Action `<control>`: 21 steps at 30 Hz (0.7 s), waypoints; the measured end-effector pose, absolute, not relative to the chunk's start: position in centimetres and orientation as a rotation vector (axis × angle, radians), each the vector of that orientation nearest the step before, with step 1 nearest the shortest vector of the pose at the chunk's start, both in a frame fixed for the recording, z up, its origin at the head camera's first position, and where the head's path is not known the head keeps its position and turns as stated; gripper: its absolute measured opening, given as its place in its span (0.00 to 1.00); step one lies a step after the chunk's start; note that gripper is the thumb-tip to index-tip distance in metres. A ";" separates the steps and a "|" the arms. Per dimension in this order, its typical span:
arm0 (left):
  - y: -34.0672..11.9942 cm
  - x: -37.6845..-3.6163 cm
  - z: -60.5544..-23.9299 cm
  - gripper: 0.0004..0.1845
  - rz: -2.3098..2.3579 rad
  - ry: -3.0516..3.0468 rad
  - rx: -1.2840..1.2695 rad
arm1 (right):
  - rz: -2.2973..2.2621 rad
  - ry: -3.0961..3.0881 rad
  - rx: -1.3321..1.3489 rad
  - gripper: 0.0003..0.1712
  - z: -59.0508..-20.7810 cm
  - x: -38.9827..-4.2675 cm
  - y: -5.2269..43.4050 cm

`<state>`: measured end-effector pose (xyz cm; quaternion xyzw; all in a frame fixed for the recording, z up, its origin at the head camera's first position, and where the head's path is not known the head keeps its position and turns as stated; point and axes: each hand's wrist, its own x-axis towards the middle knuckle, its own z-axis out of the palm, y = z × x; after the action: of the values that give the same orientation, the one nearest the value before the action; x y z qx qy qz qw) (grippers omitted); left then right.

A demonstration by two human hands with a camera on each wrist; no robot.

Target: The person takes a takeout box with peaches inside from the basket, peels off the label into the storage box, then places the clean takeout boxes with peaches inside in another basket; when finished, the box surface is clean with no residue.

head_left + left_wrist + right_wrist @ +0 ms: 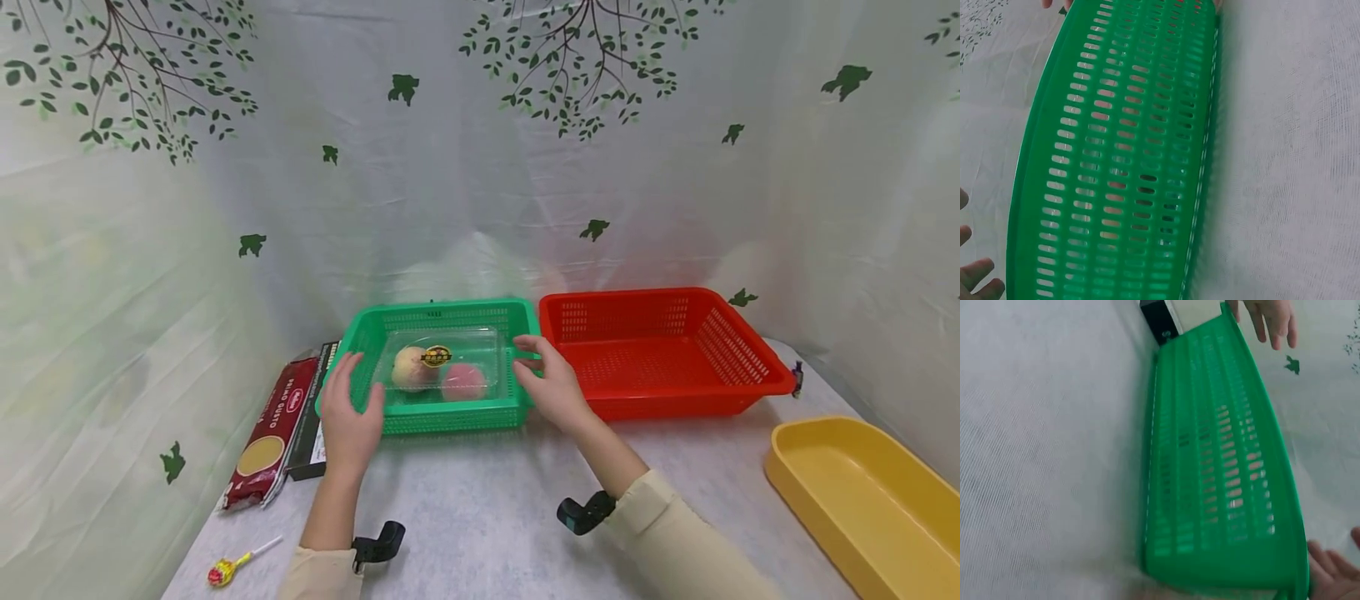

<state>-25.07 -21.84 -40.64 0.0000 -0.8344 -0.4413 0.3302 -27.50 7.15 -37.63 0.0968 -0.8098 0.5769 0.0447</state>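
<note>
Head view: a clear rectangular plastic box (pixel 483 346) with two round pinkish fruits (pixel 462 382) lies in the green perforated plastic basket (pixel 450 422), black-and-gold label (pixel 437 356) up, long axis left-to-right; left hand (pixel 352 427) and right hand (pixel 553 389) flank it, fingers parted, gripping nothing. Probably light, slick, crushable: hold gently by both short ends.

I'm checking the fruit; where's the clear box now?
In the head view, the clear box lies inside the green basket, left of the red basket.
</note>
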 end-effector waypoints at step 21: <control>-24.7 -25.5 -42.1 0.30 -1.465 -2.089 0.298 | 1.755 -2.736 0.055 0.37 -36.7 -31.1 3.3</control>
<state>-25.52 -24.71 -42.10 0.1111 -0.7800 -0.5472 0.2825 -31.11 3.28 -36.74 0.0169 -0.8402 0.5392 -0.0547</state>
